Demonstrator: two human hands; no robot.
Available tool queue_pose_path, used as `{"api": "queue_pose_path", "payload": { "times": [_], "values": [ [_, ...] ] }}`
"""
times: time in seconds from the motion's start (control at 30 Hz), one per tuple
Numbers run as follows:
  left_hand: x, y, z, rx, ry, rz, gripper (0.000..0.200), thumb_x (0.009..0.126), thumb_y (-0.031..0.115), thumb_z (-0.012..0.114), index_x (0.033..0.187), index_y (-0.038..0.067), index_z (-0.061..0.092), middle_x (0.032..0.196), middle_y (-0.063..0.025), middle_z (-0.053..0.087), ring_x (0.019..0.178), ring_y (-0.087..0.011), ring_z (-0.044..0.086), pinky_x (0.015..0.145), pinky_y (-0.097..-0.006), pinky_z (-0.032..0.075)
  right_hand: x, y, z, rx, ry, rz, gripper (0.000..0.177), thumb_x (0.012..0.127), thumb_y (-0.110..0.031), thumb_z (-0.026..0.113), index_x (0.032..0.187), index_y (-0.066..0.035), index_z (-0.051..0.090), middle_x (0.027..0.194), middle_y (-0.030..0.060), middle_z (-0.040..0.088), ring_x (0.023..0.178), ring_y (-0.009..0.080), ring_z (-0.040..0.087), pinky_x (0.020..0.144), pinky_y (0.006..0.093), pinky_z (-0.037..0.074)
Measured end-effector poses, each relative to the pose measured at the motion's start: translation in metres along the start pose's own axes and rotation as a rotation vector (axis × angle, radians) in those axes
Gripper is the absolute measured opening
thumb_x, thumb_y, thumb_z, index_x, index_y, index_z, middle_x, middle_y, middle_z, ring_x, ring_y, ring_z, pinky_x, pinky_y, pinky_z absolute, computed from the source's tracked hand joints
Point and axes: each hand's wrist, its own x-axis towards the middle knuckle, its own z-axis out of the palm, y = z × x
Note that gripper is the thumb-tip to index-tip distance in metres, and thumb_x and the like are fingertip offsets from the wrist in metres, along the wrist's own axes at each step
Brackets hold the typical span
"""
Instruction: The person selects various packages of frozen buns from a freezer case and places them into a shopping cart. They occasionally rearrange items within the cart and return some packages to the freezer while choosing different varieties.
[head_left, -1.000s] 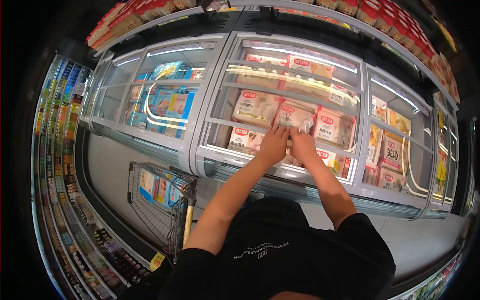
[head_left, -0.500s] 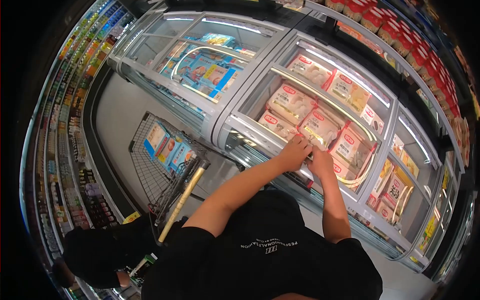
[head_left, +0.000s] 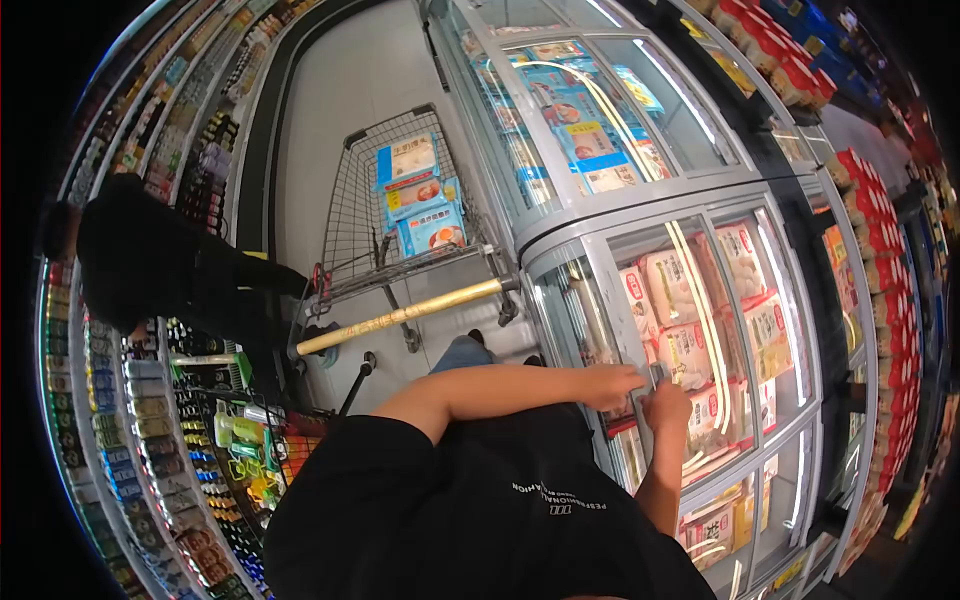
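My left hand (head_left: 611, 386) is closed at the front rim of the glass-lidded freezer (head_left: 624, 347), its fingers curled together. Just to its right, my right hand (head_left: 667, 405) is closed too, knuckles up, with a small dark piece (head_left: 657, 374) showing at its fingertips. What the fingers hold I cannot tell. Under the glass beside my hands lie red-and-white bags of frozen food, such as this bag (head_left: 684, 352).
To the left stands a wire shopping cart (head_left: 335, 215) with a yellow handle (head_left: 400, 318) and blue food packs (head_left: 432, 230) inside. A person in black (head_left: 150, 260) is at the bottle shelves (head_left: 215, 150). Another freezer section (head_left: 590, 130) adjoins, and red-lidded jars (head_left: 895, 350) line the right.
My view has swung, so the cart and freezers appear turned. My hands, close together over the bags before, are now slightly apart at the freezer's rim.
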Motion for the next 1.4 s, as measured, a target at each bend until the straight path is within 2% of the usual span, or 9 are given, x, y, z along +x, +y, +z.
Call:
{"api": "queue_pose_path", "payload": {
  "times": [0.2,0.33,0.5,0.57,0.7,0.8,1.0,1.2,1.4],
  "values": [
    [-0.129,-0.003,-0.07,-0.042,0.397,-0.187,0.038,0.086,0.007,0.069,0.122,0.004,0.06,0.112,-0.0153,0.063,0.106,-0.0345,0.062,0.09,-0.0438,0.05,0.004,-0.116,-0.018,0.224,0.07,-0.639,0.048,0.07,-0.015,0.084,0.109,-0.001,0.06,0.096,0.0205,0.064,0.09,0.042,0.064,0.077,0.0505,0.051],
    [-0.208,0.022,-0.104,0.291,0.857,-0.206,0.036,0.081,0.008,0.073,0.116,0.006,0.063,0.111,-0.0144,0.063,0.104,-0.0362,0.061,0.091,-0.0436,0.049,0.008,-0.204,-0.034,0.235,0.116,-0.888,0.047,0.069,-0.009,0.081,0.111,-0.003,0.06,0.099,0.0173,0.061,0.094,0.0382,0.06,0.08,0.0464,0.047],
    [-0.302,0.038,-0.141,0.668,1.084,-0.543,0.045,0.074,0.02,0.082,0.113,0.007,0.064,0.116,-0.0113,0.06,0.114,-0.0364,0.055,0.098,-0.0494,0.041,0.014,-0.287,-0.064,0.349,0.331,-1.147,0.053,0.064,-0.003,0.078,0.113,-0.001,0.059,0.098,0.014,0.053,0.093,0.0332,0.055,0.079,0.0459,0.043],
    [-0.352,0.027,-0.146,0.671,1.013,-0.762,0.058,0.066,0.027,0.087,0.115,0.007,0.064,0.112,-0.0119,0.062,0.116,-0.0365,0.053,0.1,-0.0508,0.038,0.031,-0.307,-0.057,0.273,0.43,-1.208,0.054,0.063,-0.003,0.079,0.113,-0.001,0.059,0.099,0.0146,0.053,0.094,0.0324,0.055,0.079,0.0456,0.043],
    [-0.446,-0.002,-0.136,0.798,0.914,-1.193,0.045,0.061,0.024,0.088,0.094,0.005,0.064,0.093,-0.0114,0.065,0.098,-0.0322,0.06,0.096,-0.0479,0.041,0.07,-0.326,-0.025,-0.15,0.19,-1.052,0.04,0.065,-0.012,0.082,0.099,-0.007,0.061,0.095,0.0117,0.062,0.091,0.0318,0.062,0.081,0.0454,0.047],
    [-0.493,-0.027,-0.131,0.81,0.964,-1.168,0.036,0.062,0.022,0.088,0.081,0.007,0.062,0.08,-0.0097,0.065,0.082,-0.03,0.062,0.093,-0.0441,0.044,0.102,-0.332,0.002,-0.273,0.166,-1.029,0.022,0.076,-0.018,0.074,0.091,-0.009,0.061,0.084,0.0103,0.068,0.08,0.0317,0.068,0.073,0.0445,0.051],
    [-0.494,-0.025,-0.166,0.635,0.545,-1.423,0.033,0.068,0.04,0.084,0.077,0.01,0.073,0.079,-0.0107,0.071,0.077,-0.0305,0.07,0.07,-0.0435,0.054,0.096,-0.353,-0.015,-0.388,-0.025,-0.945,0.018,0.074,-0.026,0.072,0.077,-0.009,0.071,0.076,0.0139,0.072,0.075,0.0328,0.072,0.067,0.0478,0.057],
    [-0.501,-0.025,-0.208,0.466,0.214,-1.448,0.042,0.074,0.048,0.079,0.092,0.01,0.079,0.091,-0.0122,0.075,0.088,-0.0297,0.073,0.077,-0.0414,0.058,0.103,-0.379,-0.035,-0.456,-0.229,-0.93,0.021,0.072,-0.027,0.069,0.083,-0.01,0.075,0.082,0.0157,0.073,0.08,0.0358,0.072,0.075,0.0469,0.058],
    [-0.506,-0.043,-0.247,0.439,0.164,-1.426,0.045,0.074,0.051,0.079,0.094,0.011,0.079,0.095,-0.0123,0.075,0.09,-0.0306,0.073,0.079,-0.0417,0.057,0.128,-0.408,-0.046,-0.463,-0.252,-0.899,0.023,0.072,-0.027,0.067,0.083,-0.009,0.075,0.082,0.0166,0.073,0.081,0.0362,0.072,0.076,0.0469,0.058]
  ]
}}
